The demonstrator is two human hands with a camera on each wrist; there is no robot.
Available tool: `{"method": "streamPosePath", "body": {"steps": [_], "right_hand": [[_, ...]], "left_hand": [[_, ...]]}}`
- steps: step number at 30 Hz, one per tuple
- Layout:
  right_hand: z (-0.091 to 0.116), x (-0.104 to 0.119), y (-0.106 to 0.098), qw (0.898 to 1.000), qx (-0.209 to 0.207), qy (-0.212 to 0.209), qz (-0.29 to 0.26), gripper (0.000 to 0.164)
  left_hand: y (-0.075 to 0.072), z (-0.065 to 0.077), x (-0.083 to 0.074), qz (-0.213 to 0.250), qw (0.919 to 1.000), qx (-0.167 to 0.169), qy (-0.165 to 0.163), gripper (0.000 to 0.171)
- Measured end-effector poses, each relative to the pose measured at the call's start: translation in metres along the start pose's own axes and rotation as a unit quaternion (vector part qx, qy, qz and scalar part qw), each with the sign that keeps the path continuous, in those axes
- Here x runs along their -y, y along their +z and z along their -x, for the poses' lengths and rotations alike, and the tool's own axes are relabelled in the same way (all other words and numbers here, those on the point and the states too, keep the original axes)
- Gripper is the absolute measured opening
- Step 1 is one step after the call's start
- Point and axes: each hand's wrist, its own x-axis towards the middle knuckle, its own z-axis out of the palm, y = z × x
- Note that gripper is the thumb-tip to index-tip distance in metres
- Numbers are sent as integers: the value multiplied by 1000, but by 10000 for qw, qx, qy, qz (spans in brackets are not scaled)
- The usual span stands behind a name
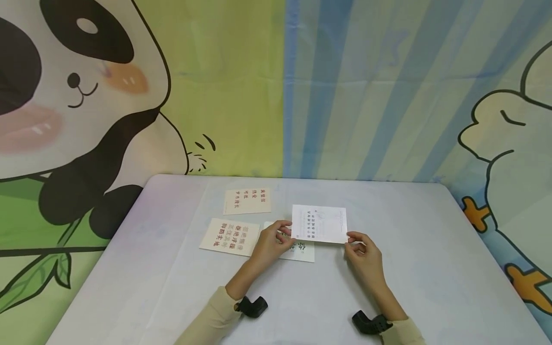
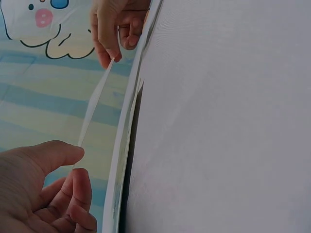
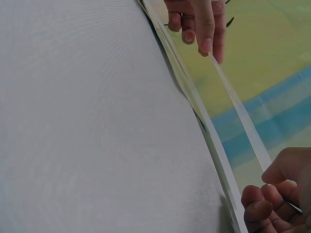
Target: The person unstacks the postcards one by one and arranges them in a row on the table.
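Between both hands is a white card [image 1: 319, 224] printed with columns of small dark characters. It is held above the table and shows nearly edge-on as a thin strip [image 2: 95, 102] in the left wrist view. My left hand [image 1: 272, 244] pinches its left end between thumb and fingers. At the near right corner, my right hand [image 1: 366, 261] pinches it too, thumb and fingertips together in the right wrist view. Below the held card lies another card [image 1: 304, 253] with dark characters, partly hidden by it and the left hand. A cream card [image 1: 230, 237] with red and grey characters lies beside that one.
Farther back on the white-covered table [image 1: 414, 268] lies a smaller cream card [image 1: 247, 200] with red characters. A printed cloth backdrop [image 1: 233, 86] with a cartoon panda rises behind the table's far edge. Each wrist wears a black camera [image 1: 253, 307].
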Motion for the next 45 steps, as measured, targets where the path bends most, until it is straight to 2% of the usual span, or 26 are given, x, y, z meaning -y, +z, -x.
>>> {"method": "streamPosePath", "body": {"steps": [5,12,20,22,30,38,45], "right_hand": [[2,-3,-7,10000,-47,-54,22,29],[4,-2,-15,9998,-95,153,71,30],[13,31,-27,9993,-95,303,178,29],[14,32,-30,9991,-91,361,186,29],[14,-3,-41,9980,-94,428,449,30],[18,23,-47,9982,-6,291,521,27],[15,-10,-56,9973,65,408,608,29]], "left_hand": [[7,0,-4,87,9999,83,-99,41],[16,0,-8,51,10000,83,-6,41],[26,-1,-13,-25,9999,156,64,38],[29,-1,-13,-53,9998,184,23,38],[38,1,-17,-247,9994,222,13,38],[45,2,-19,-336,9990,277,-142,38],[51,1,-18,-317,9985,414,-141,38]]}}
